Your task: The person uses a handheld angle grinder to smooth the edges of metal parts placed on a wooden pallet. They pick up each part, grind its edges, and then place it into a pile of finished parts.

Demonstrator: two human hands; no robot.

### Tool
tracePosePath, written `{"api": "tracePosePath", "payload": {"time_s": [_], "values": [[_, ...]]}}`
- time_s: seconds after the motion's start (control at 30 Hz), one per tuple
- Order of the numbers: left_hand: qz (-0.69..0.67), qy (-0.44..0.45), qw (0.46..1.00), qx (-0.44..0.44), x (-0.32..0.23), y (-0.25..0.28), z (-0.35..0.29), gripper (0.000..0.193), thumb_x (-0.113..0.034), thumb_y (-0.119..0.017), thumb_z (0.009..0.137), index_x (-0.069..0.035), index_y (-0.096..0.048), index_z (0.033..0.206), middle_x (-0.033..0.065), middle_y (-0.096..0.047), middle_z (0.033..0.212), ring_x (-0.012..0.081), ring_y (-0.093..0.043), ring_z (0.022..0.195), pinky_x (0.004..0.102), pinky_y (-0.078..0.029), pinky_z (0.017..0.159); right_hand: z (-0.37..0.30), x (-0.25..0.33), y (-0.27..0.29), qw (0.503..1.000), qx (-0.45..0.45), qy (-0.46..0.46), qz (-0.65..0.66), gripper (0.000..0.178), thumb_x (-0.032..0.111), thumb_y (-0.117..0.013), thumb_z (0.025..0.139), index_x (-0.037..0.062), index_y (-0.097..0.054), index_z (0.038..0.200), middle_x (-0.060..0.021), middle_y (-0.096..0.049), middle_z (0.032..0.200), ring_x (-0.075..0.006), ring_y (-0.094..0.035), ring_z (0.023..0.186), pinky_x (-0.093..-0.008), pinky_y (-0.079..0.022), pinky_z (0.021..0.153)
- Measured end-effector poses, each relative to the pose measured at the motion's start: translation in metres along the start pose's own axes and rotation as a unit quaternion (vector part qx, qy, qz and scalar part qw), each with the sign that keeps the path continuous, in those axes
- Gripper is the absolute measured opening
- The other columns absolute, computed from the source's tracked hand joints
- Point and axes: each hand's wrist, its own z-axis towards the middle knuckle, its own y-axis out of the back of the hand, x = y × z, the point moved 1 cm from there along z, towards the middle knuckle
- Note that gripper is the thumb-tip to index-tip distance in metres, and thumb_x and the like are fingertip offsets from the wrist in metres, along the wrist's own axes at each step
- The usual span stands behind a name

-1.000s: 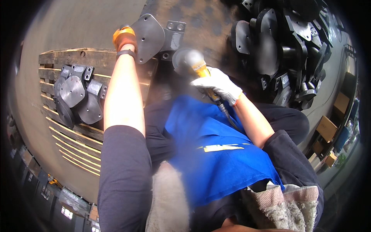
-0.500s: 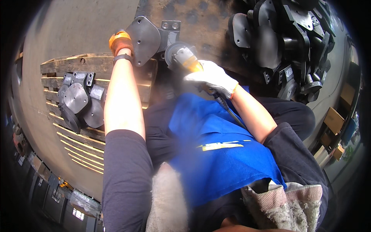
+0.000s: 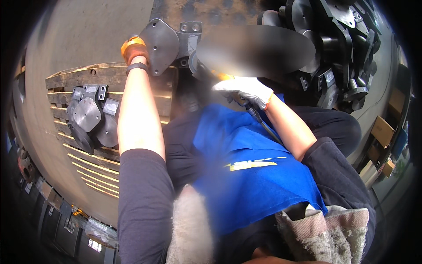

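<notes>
My left hand (image 3: 135,49), in an orange glove, is closed on the left edge of a dark metal bracket (image 3: 161,47). The bracket has a broad rounded plate with small holes and a narrower arm (image 3: 190,27) with two round holes. In a white glove, my right hand (image 3: 246,91) is wrapped around an angle grinder (image 3: 223,75) with a yellow section. The grinder's disc (image 3: 193,62) is beside the bracket's arm; whether they touch I cannot tell. A blurred dark oval (image 3: 259,48) covers the area right of the disc and hides part of the grinder.
Several similar brackets (image 3: 88,115) lie on a slatted wooden pallet (image 3: 94,68) at the left. A large pile of dark metal parts (image 3: 327,46) stands at the far right. The grinder's cord (image 3: 270,132) runs over my blue apron (image 3: 250,149). Cardboard boxes (image 3: 381,131) sit at the right edge.
A blurred dark oval now covers the area right of the grinder's disc. The bracket and my left hand have shifted slightly left. Both hands keep their hold.
</notes>
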Motion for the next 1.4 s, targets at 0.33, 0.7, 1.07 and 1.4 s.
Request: {"api": "tracePosePath", "payload": {"time_s": [0.33,0.7,1.07,1.4], "values": [[0.114,-0.066,0.991,-0.002,0.013,-0.072,0.074,0.034,-0.030,-0.063,0.089,-0.020,-0.065,0.122,0.0013,-0.067,0.115,0.0165,-0.064,0.105,0.0301,-0.051,0.091,0.000,0.001,0.005,0.998,-0.038,0.046,-0.001,0.035,0.034,-0.080,0.080,0.0054,-0.071,0.097,-0.0043,-0.067,0.077,-0.0105,-0.060,0.065,-0.0265,-0.049,0.062],[-0.137,0.042,0.990,-0.008,-0.005,-0.024,0.015,0.030,-0.034,-0.047,0.102,-0.018,-0.061,0.124,-0.0003,-0.065,0.121,0.0150,-0.061,0.112,0.0269,-0.048,0.095,0.016,0.026,0.017,1.000,-0.010,-0.021,0.002,0.043,0.037,-0.081,0.080,0.0021,-0.068,0.102,-0.0074,-0.069,0.086,-0.0144,-0.063,0.077,-0.0297,-0.051,0.072],[-0.047,0.015,0.999,0.004,-0.006,0.014,-0.021,0.032,-0.034,-0.045,0.102,-0.020,-0.060,0.127,-0.0002,-0.063,0.126,0.0149,-0.060,0.116,0.0281,-0.047,0.097,0.028,0.032,0.019,1.000,0.000,-0.010,-0.030,0.045,0.044,-0.079,0.080,0.0038,-0.067,0.095,-0.0069,-0.067,0.076,-0.0135,-0.062,0.063,-0.0290,-0.050,0.059],[-0.351,0.125,0.927,-0.042,0.000,0.000,-0.006,0.034,-0.038,-0.048,0.101,-0.015,-0.063,0.120,0.0033,-0.067,0.118,0.0193,-0.064,0.109,0.0304,-0.050,0.092,0.026,0.046,0.022,0.998,0.002,-0.037,-0.056,0.045,0.041,-0.080,0.080,0.0018,-0.068,0.098,-0.0074,-0.069,0.081,-0.0151,-0.064,0.074,-0.0308,-0.052,0.070]]}}
